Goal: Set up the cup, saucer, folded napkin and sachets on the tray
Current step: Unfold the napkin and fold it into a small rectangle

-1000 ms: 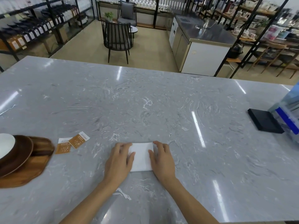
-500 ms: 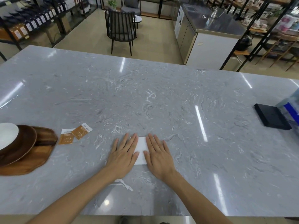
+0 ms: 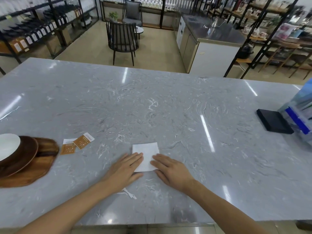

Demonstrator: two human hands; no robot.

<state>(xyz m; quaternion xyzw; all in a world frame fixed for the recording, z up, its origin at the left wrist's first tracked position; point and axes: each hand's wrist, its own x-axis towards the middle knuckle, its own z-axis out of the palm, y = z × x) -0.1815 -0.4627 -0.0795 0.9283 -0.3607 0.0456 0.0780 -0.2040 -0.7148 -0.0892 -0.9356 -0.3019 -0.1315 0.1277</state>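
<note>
A white folded napkin (image 3: 146, 153) lies flat on the grey marble counter (image 3: 168, 112), near its front edge. My left hand (image 3: 125, 169) rests flat, fingertips on the napkin's lower left part. My right hand (image 3: 170, 171) lies flat with fingertips on its lower right part. Neither hand grips anything. Two orange sachets (image 3: 76, 145) lie side by side on the counter to the left. At the far left a wooden tray (image 3: 38, 166) carries a dark brown saucer (image 3: 27, 152) with a white dish (image 3: 7, 146) on it, cut by the frame edge. No cup shows.
A black flat box (image 3: 273, 121) and a clear container with blue parts (image 3: 300, 114) stand at the counter's right edge. Beyond the counter are a dark chair (image 3: 122, 39), shelving and a steel-topped cabinet (image 3: 212, 46).
Both hands have slid back toward me along the napkin, uncovering its far half. The napkin now looks narrower than one second ago. The view has shifted slightly.
</note>
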